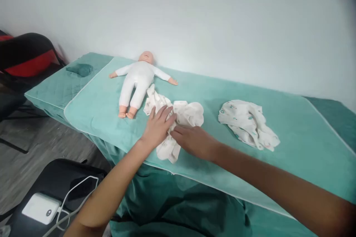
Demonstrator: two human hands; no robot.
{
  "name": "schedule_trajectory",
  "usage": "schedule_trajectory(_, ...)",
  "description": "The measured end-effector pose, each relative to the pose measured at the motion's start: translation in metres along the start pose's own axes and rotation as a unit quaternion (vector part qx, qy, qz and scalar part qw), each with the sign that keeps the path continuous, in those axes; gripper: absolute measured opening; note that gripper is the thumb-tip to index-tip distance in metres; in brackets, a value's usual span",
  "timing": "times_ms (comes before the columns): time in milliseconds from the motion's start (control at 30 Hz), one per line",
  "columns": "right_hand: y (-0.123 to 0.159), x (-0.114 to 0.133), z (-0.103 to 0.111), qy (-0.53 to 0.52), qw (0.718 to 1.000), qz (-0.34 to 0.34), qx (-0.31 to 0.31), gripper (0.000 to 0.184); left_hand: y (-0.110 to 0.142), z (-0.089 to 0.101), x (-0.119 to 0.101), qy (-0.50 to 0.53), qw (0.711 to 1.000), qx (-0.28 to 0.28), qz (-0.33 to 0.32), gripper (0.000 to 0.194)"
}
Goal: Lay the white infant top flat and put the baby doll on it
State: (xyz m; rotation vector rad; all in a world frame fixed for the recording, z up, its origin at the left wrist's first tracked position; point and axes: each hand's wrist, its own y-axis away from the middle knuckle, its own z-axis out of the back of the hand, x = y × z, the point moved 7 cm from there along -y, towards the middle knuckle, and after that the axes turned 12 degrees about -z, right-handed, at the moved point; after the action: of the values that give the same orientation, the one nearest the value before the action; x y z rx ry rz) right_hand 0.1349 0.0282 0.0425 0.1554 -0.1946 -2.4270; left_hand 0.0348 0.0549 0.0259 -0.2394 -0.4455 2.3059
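A crumpled white baby garment with a small print lies on the bed near its front edge. Flat on its left part rests my left hand, fingers stretched and slightly apart. My right hand comes in from the right, its fingers bent and pinching the middle of the same garment. Just beyond my left hand, a baby doll in a white body lies on its back, arms spread, feet towards me. Farther right sits a second crumpled white printed garment, apart from both hands.
The bed has a green cover and a face hole at its left end. At lower left, a black chair carries a white power bank with a cable. A black-and-red chair stands farther back by the wall.
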Motion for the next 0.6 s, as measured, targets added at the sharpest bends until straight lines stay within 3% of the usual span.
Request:
schedule_trajectory(100, 0.027, -0.005, -0.002, -0.030, 0.996, -0.080, 0.037, 0.023, -0.002, 0.000, 0.006, 0.017, 0.999, 0.029, 0.031, 0.041)
schedule_trajectory(200, 0.045, -0.040, -0.008, -0.069, 0.968, -0.233, 0.056, 0.036, 0.000, 0.019, 0.004, 0.036, 0.994, -0.041, 0.095, 0.035)
schedule_trajectory(267, 0.053, -0.056, -0.012, -0.110, 0.953, -0.274, 0.061, 0.045, 0.003, 0.036, -0.009, 0.079, 0.985, -0.108, 0.112, 0.035)
schedule_trajectory(400, 0.059, -0.049, -0.014, -0.170, 0.958, -0.231, 0.012, 0.050, 0.010, 0.070, -0.040, 0.220, 0.940, -0.226, 0.132, 0.033)
schedule_trajectory(500, 0.065, -0.029, -0.015, -0.214, 0.950, -0.207, -0.091, 0.058, 0.025, 0.086, -0.043, 0.329, 0.864, -0.312, 0.218, 0.026)
schedule_trajectory(567, 0.069, -0.010, -0.027, -0.337, 0.917, -0.177, -0.119, 0.062, 0.038, 0.087, -0.041, 0.390, 0.816, -0.329, 0.270, 0.020)
schedule_trajectory(600, 0.070, 0.001, -0.037, -0.418, 0.887, -0.160, -0.113, 0.062, 0.044, 0.084, -0.041, 0.418, 0.800, -0.322, 0.285, 0.017)
